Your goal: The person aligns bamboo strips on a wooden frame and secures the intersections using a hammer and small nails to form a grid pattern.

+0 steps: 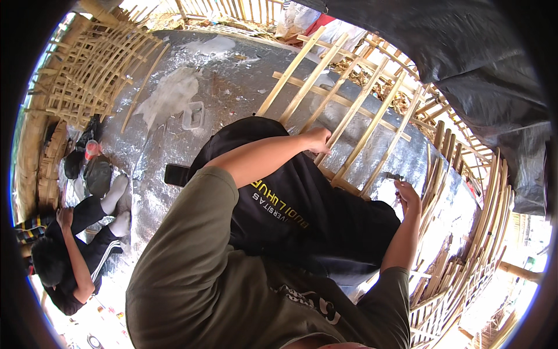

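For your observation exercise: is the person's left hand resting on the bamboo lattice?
Yes, the left hand lies on a slat of the bamboo lattice, fingers over it.

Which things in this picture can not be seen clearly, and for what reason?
- Head view: the small dark object in the right hand is too small to identify.
- Head view: the left hand rests on the bamboo lattice; its fingertips are hidden behind a slat.
- Head view: the lattice's near end is covered by the person's black-clad legs.
- Head view: the seated person at far left is distorted by the rim.

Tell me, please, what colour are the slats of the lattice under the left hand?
Pale yellowish tan, like bare bamboo lattice; the head view shows it, left hand on one slat.
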Demonstrator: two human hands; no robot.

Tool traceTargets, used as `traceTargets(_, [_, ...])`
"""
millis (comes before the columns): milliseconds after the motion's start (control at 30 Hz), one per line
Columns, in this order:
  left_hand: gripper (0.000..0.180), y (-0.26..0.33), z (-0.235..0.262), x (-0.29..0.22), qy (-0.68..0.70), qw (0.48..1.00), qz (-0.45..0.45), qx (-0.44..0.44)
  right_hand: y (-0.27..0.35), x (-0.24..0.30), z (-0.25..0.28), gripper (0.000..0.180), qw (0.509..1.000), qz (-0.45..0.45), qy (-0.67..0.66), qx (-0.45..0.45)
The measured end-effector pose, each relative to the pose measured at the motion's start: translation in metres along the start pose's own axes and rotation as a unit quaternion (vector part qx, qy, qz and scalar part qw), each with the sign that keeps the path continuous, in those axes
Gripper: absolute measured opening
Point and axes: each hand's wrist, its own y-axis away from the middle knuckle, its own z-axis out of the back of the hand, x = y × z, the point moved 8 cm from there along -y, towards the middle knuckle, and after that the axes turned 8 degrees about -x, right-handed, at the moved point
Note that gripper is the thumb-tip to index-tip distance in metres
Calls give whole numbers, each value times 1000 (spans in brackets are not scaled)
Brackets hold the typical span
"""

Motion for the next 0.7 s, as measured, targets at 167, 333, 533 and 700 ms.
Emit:
traceTargets(167, [51, -7, -4, -16, -7, 1000, -21, 3, -24, -25, 14, 48, 1000, 14, 14, -7])
traceTargets(333, [52, 2, 0, -10, -33, 999, 0, 4, -1, -8, 1, 45, 999, -22, -29, 9])
traceTargets(533, [53, 5, 7, -17, -98, 995, -14, 14, 0, -4, 2, 51, 1000, -22, -15, -10])
traceTargets(700, [55, 34, 45, -72, -252, 962, -40, 102, -13, -32, 3, 59, 997, -65, 17, 32])
